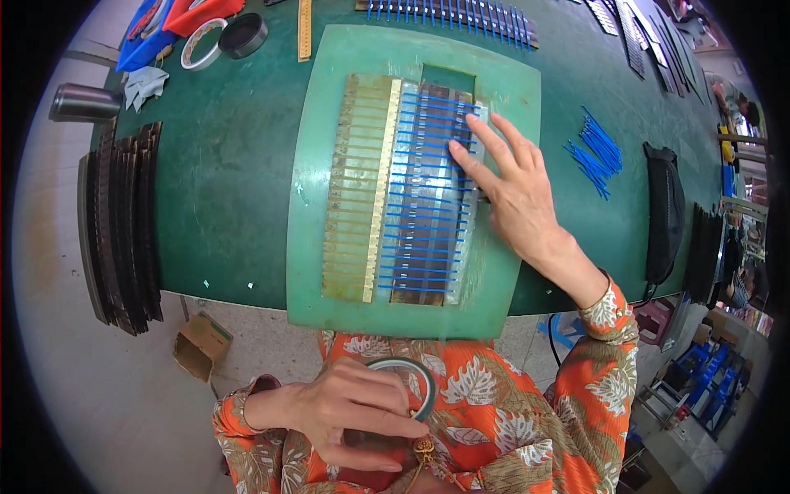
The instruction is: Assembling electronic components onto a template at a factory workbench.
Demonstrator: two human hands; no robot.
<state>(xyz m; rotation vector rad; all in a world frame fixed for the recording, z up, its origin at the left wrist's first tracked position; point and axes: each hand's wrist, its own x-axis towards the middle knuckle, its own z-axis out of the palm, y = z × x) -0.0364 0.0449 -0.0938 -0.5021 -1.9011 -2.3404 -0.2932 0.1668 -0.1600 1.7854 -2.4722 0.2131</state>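
In front of my body, my left hand (350, 407) is closed around a roll of tape (425, 383) with a dark green rim. My right hand (527, 202) lies with fingers stretched out, fingertips on the upper right of a row of blue wires (432, 188). These wires lie side by side across a dark slotted strip (432, 247), with shiny clear film along their ends. Left of it is a yellowish grooved plate (350, 189) with a brass-coloured toothed strip (381, 198). All of this rests on a light green board (309, 247).
Loose blue wires (597, 152) and a black pouch (662, 206) lie to the right on the green table (222, 181). Dark strips (127, 222) are stacked at left, beside a metal cylinder (85, 103). Tape rolls (243, 36), a ruler (304, 29) and another wired strip (448, 15) lie far back.
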